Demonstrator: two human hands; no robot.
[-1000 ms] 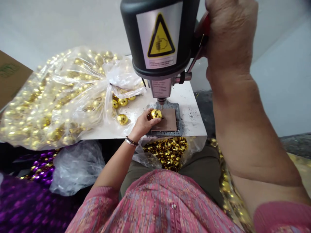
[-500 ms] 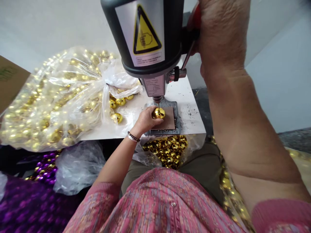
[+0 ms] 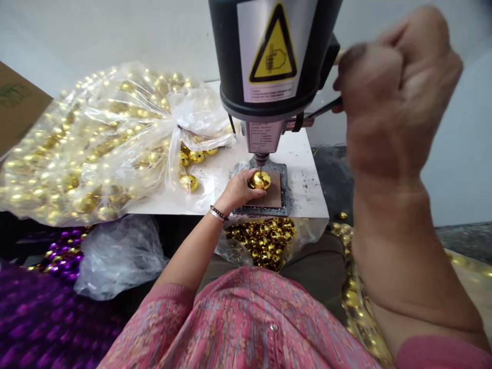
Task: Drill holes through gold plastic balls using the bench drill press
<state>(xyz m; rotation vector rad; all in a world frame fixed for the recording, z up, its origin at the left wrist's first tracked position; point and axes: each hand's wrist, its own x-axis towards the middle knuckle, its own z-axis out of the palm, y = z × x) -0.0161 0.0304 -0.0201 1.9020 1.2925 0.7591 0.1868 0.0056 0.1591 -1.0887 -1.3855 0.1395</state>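
Observation:
My left hand (image 3: 241, 190) grips a shiny gold faceted ball (image 3: 260, 180) between thumb and fingers, on the brown board (image 3: 273, 197) of the drill press base. The thin drill bit (image 3: 261, 169) points straight down at the ball's top; whether it is inside the ball I cannot tell. Above stands the drill press (image 3: 265, 97), its black housing bearing a yellow warning label. My right hand (image 3: 395, 92), somewhat blurred, is closed around the press's feed lever (image 3: 325, 107), at the right of the housing.
A large clear bag (image 3: 96, 148) of gold balls lies left on the white table (image 3: 303, 169), with several loose balls (image 3: 189, 182) by its mouth. Dark shavings dot the table. Below its front edge hangs a bag of gold balls (image 3: 265, 238). Purple balls (image 3: 63, 256) lie lower left.
The view has shifted, so the press appears further right. My right hand has swung outward to the right with the lever. My left hand still holds the ball under the bit.

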